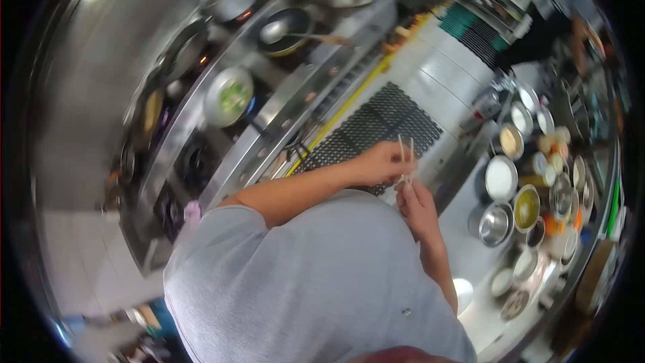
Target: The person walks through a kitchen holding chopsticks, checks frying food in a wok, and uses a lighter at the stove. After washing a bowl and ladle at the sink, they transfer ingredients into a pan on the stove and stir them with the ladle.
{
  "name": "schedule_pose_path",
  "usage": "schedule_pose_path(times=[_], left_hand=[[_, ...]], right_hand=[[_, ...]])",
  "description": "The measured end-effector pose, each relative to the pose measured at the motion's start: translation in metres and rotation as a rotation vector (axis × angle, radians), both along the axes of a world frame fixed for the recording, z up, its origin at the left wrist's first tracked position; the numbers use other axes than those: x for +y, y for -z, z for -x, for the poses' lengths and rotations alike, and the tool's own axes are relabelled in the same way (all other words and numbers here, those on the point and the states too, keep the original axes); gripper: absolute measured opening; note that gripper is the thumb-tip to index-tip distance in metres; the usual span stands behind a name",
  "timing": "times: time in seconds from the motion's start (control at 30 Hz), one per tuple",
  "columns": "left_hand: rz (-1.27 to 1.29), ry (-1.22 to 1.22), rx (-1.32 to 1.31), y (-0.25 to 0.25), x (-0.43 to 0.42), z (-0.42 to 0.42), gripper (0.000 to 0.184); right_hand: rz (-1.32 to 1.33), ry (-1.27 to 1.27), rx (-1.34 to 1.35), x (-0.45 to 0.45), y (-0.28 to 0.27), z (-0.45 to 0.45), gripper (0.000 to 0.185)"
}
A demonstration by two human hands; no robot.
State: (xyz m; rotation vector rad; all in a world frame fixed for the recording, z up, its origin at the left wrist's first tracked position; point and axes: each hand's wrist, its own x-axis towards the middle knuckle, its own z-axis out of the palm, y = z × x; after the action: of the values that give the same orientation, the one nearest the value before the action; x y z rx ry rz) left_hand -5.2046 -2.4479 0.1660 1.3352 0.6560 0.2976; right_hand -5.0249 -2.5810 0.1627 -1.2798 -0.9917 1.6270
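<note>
In front of my chest my two hands are close together, with a pair of thin pale sticks that look like chopsticks [412, 144] between them. My left hand [381, 164] has its fingers closed around their middle, and the upper ends stick out past it, slightly apart. My right hand [418, 206] pinches at the lower ends, thumb uppermost. The fingers hide part of the sticks. To the left, a pan [229, 97] with green vegetable pieces sits on the stove.
A steel stove [295, 81] along the left bears several pans and pots, with flames showing. A ladle [274, 32] rests in a dark wok. On the right, a counter [450, 225] holds several bowls and containers. A black mat [383, 124] covers the floor between. Another person [571, 0] stands far right.
</note>
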Motion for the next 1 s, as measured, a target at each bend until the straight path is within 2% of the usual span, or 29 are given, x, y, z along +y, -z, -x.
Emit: schedule_pose_path(times=[0.13,0.23,0.37,0.57,0.7,0.87,1.0], left_hand=[[0.017,-0.506,-0.055,-0.009,-0.019,0.082,0.020],[-0.012,-0.709,-0.053,0.005,-0.027,0.137,0.020],[0.031,-0.799,-0.088,0.011,-0.041,0.196,0.018],[0.123,-0.820,-0.056,0.033,-0.036,0.305,0.017],[0.138,-0.792,-0.066,0.050,-0.029,0.377,0.018],[0.158,-0.782,-0.143,0.062,-0.028,0.431,0.019],[0.181,-0.781,-0.196,0.052,-0.035,0.456,0.023]], right_hand=[[-0.034,-0.180,-0.059,0.035,-0.004,0.062,0.029],[-0.046,-0.290,-0.081,0.049,0.002,0.103,0.029],[-0.009,-0.422,-0.084,0.063,0.008,0.161,0.027],[0.048,-0.413,0.007,0.074,0.032,0.281,0.021],[0.100,-0.432,-0.031,0.077,0.035,0.347,0.021],[0.118,-0.447,-0.143,0.084,0.016,0.401,0.020],[0.027,-0.481,-0.186,0.094,0.015,0.432,0.023]])
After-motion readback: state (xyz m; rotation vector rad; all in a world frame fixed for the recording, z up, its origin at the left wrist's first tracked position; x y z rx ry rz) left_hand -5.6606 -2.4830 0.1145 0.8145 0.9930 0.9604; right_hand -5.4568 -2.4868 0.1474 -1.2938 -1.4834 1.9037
